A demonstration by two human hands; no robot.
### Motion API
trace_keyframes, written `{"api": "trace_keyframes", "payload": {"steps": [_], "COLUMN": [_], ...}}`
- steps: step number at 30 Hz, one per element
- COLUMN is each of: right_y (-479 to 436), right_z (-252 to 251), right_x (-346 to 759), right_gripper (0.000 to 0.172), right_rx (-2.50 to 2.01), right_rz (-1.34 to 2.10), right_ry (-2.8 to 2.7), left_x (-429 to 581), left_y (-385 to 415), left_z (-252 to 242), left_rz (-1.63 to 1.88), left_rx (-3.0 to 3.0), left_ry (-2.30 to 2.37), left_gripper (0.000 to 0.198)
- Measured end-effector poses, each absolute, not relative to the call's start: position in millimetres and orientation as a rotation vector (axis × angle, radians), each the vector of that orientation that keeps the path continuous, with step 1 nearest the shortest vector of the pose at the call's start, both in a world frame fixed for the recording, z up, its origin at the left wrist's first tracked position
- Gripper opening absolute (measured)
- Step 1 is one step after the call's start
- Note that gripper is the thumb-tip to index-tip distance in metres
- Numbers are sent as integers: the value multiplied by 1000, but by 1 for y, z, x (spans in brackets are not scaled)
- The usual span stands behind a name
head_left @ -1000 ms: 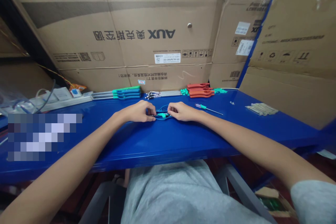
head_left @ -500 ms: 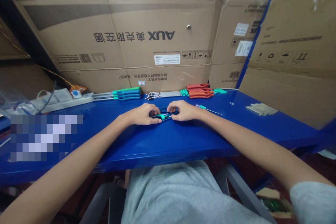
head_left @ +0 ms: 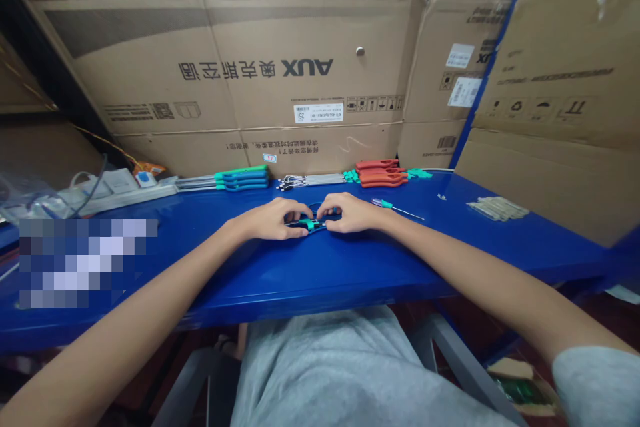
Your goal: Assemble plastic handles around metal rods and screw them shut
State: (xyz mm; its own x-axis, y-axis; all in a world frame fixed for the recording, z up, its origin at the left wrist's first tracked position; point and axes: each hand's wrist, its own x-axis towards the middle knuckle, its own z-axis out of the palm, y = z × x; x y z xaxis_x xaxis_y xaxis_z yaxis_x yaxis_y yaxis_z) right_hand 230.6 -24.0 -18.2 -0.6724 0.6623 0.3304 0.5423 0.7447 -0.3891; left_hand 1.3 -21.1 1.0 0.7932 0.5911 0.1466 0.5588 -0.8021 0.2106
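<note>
Low over the table, a small blue handle piece with a bright green insert (head_left: 311,224) sits between my hands. My left hand (head_left: 277,219) curls around its left end, thumb in front and fingers behind. My right hand (head_left: 350,211) is closed at the other end, with thumb and fingertips at a small dark and pale part beside the green insert. The fingers cover much of the piece, so how its parts join cannot be made out. Just right of my right hand lies a screwdriver (head_left: 386,204) with a clear and green handle and a thin shaft.
Blue-and-green handled tools (head_left: 245,178) are stacked at the back left. Pale rods (head_left: 320,180) and orange handles (head_left: 383,173) lie along the cardboard wall (head_left: 260,27). Thin pale strips (head_left: 497,208) rest at right. A power strip (head_left: 125,195) is at left on the blue table (head_left: 320,280).
My right hand has moved slightly left, so the fingertips of both hands are closer together over the handle piece. The left hand has barely moved.
</note>
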Motion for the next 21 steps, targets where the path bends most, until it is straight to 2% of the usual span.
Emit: {"api": "trace_keyframes", "payload": {"steps": [21], "right_y": [-23], "right_z": [-21], "right_x": [230], "right_gripper": [32], "right_rx": [-951], "right_rz": [353], "right_ry": [-2528], "left_x": [3], "left_y": [-21], "left_z": [-2], "left_rz": [269], "left_rx": [2833], "left_ry": [897], "left_gripper": [39]}}
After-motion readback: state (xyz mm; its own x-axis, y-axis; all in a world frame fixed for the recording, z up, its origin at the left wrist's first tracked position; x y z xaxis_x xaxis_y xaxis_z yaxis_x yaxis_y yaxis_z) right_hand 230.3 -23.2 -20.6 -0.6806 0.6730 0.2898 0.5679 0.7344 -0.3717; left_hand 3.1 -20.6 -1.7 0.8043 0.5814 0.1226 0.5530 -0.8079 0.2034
